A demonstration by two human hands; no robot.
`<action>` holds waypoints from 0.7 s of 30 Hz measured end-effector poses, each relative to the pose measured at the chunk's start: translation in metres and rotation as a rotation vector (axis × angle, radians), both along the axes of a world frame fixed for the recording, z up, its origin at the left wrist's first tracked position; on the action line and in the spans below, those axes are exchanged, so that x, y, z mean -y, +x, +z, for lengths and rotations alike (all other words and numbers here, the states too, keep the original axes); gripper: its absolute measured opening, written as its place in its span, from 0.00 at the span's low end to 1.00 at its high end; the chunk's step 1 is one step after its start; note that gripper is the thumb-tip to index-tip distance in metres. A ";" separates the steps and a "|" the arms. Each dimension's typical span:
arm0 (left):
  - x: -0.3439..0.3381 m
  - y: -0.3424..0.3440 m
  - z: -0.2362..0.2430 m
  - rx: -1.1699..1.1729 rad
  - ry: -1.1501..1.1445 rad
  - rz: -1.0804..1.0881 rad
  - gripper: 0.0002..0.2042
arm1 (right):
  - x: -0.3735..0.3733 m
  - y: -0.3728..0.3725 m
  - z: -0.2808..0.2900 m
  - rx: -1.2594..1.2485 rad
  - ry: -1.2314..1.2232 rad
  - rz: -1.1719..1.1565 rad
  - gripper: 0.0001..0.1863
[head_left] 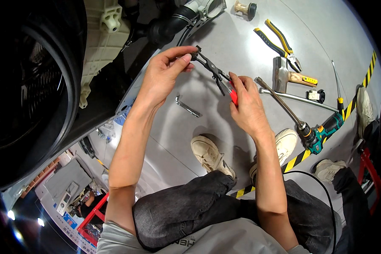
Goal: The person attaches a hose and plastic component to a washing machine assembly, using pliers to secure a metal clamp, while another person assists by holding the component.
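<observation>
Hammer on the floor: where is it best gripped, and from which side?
Likely by the wooden handle of the hammer, from above and the person's right. The handle points rightward from the metal head, with nothing lying on it. Yellow-and-black pliers lie just beyond it and a metal bar on the near side, so a sideways sweep might catch them.

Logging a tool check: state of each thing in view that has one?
Left hand: thumb and forefinger pinched at pliers' tip
Right hand: closed on red handles
Red-handled pliers: held up, off the floor
Yellow-black pliers: lying, handles spread
Hammer: lying on its side
Drill: lying, long shaft fitted; on or off, can't tell
Screwdriver: lying flat
Small chrome wrench: lying loose
</observation>
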State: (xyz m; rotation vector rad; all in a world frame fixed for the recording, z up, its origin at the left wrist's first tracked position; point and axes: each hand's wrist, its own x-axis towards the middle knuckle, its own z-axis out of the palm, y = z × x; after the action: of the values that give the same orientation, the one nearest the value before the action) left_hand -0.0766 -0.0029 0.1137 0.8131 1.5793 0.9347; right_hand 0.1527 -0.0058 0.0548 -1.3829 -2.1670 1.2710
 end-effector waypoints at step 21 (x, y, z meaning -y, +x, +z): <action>-0.067 -0.037 -0.019 -1.326 0.481 -0.313 0.25 | -0.092 -0.001 0.000 -0.052 -0.452 0.164 0.22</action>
State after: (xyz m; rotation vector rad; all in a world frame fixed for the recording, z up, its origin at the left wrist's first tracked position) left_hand -0.1138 0.0645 0.0942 2.2508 2.1892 0.4967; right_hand 0.1521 0.0862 0.0549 -1.3188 -2.0740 1.9271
